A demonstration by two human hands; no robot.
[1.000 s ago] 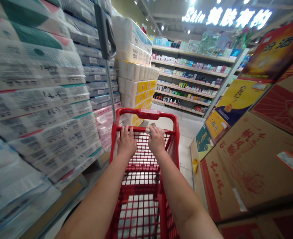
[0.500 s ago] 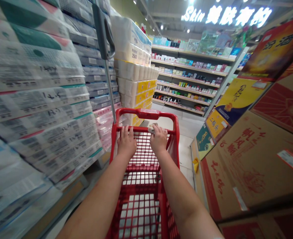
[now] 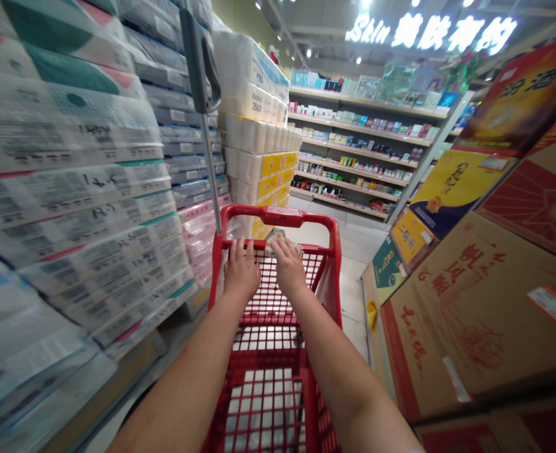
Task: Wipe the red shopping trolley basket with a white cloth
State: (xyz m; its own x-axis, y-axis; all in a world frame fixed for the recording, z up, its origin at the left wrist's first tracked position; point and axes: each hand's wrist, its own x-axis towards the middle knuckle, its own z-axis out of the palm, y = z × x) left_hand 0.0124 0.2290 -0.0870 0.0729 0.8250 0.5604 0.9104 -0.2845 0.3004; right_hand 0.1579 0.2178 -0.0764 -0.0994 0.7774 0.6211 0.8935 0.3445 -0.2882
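Observation:
A red plastic rolling shopping basket (image 3: 335, 270) stands before me, with a grid wall and a rounded carrying handle on its far side. My left hand (image 3: 241, 267) rests on the crossbar below that handle, its fingers laid over the bar. In my right hand (image 3: 289, 264) is a crumpled pale cloth (image 3: 274, 240), pressed against the same crossbar near its middle. My fingers partly cover the cloth. Up from the basket's left corner rises a metal rod with a grey pull handle (image 3: 202, 69) at its top.
Wrapped paper packs (image 3: 70, 145) are piled high on the left, with toilet roll packs (image 3: 254, 132) farther along. Cardboard cartons (image 3: 490, 302) and coloured boxes (image 3: 457, 182) line the right. Shelves of small cosmetics (image 3: 363, 148) stand at the back beneath a lit sign (image 3: 431, 30).
My right hand has slid left along the crossbar with the cloth, closer to my left hand. My left hand and the basket stay almost where they were.

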